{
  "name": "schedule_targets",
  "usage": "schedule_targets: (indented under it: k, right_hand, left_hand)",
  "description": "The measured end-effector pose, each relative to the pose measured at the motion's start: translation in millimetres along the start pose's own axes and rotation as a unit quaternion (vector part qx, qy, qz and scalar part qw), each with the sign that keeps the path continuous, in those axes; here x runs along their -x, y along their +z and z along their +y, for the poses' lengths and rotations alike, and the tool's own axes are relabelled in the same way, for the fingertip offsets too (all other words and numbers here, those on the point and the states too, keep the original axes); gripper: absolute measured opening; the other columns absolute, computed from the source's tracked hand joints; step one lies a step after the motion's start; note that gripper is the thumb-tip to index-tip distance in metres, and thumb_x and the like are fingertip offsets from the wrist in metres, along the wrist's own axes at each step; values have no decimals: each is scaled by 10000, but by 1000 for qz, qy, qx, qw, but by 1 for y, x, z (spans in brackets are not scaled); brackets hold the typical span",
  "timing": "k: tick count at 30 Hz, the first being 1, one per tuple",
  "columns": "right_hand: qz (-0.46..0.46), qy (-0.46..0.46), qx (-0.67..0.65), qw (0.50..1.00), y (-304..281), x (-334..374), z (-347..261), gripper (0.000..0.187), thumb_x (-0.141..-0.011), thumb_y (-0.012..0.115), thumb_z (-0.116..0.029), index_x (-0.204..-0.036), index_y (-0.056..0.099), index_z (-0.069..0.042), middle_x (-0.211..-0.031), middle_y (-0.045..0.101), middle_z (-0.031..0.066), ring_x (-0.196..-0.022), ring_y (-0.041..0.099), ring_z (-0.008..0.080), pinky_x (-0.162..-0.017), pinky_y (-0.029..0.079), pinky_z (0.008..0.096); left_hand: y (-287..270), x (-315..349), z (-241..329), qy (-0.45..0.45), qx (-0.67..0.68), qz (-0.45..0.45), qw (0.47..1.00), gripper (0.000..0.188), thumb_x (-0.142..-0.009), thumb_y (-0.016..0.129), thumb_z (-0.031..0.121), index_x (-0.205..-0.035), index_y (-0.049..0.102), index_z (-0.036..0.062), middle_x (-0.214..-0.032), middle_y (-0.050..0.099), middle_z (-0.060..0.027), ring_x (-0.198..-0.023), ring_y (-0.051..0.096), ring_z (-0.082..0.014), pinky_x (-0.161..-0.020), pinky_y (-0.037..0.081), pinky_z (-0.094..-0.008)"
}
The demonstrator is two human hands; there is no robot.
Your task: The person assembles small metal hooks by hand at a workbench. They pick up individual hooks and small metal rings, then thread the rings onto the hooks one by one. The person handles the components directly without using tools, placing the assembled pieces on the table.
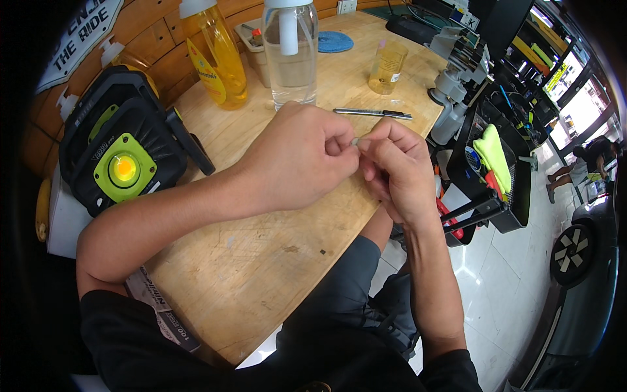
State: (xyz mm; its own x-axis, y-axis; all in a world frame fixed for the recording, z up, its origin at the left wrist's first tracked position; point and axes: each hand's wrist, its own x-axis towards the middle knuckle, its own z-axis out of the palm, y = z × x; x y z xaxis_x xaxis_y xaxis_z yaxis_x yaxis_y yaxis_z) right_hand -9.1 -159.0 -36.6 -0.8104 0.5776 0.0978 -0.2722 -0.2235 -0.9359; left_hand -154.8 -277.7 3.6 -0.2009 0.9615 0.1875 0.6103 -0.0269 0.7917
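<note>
Above the wooden table (pixel 261 274), my left hand (pixel 307 157) and my right hand (pixel 400 160) meet fingertip to fingertip. Between the pinched thumbs and forefingers a tiny pale piece (pixel 354 141) shows; it is too small and too covered to name. Both hands have curled fingers. Just beyond them a slim silver and black cutter or pen (pixel 372 114) lies on the tabletop. A clear water bottle (pixel 290 72) stands upright behind my left hand.
A black and green work light (pixel 124 147), lit, stands at the left beside a yellow soap bottle (pixel 219 65). At the far side are a yellowish cup (pixel 388 68) and a blue round pad (pixel 335 42). A black tool cart (pixel 516 196) with a lime cloth (pixel 491 157) stands right.
</note>
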Motion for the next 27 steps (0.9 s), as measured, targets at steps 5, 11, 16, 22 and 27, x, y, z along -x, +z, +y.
schedule_targets:
  k: [5, 11, 16, 22, 27]
  right_hand:
    - [-4, 5, -14, 1000, 1, 1, -1, 76, -914, 648, -72, -853, 627, -32, -633, 605, 36, -454, 457, 38, -396, 277, 194]
    - [5, 2, 3, 1000, 2, 2, -2, 91, -918, 651, -85, -846, 628, -33, -627, 600, 27, -457, 456, 34, -400, 280, 190]
    - [8, -7, 19, 1000, 3, 2, -1, 105, -919, 647, -86, -830, 624, -36, -618, 589, 20, -457, 453, 33, -400, 281, 191]
    - [2, -3, 20, 1000, 2, 1, -1, 94, -915, 639, -73, -831, 623, -34, -622, 588, 23, -454, 445, 34, -399, 277, 194]
    - [-1, 5, -2, 1000, 2, 1, -2, 101, -918, 631, -85, -833, 623, -30, -624, 586, 29, -449, 435, 35, -398, 272, 197]
  left_hand:
    - [3, -2, -6, 51, 15, 43, 998, 198, -809, 658, 98, -694, 641, -61, -583, 613, -186, -503, 592, -236, -519, 460, -355]
    - [3, -1, -3, 34, 30, 39, 998, 214, -811, 667, 111, -691, 642, -64, -574, 609, -185, -497, 588, -216, -518, 460, -351]
    - [0, 0, -1, 4, 16, -3, 1000, 176, -917, 645, 54, -775, 638, -49, -694, 672, -52, -610, 670, -92, -532, 507, -239]
    - [0, 0, -2, 3, 13, 1, 1000, 168, -908, 647, 43, -767, 637, -47, -682, 668, -43, -609, 673, -91, -531, 505, -237]
    - [-1, -1, 0, 4, 13, 2, 1000, 161, -902, 645, 37, -764, 639, -44, -675, 667, -44, -606, 675, -93, -526, 497, -234]
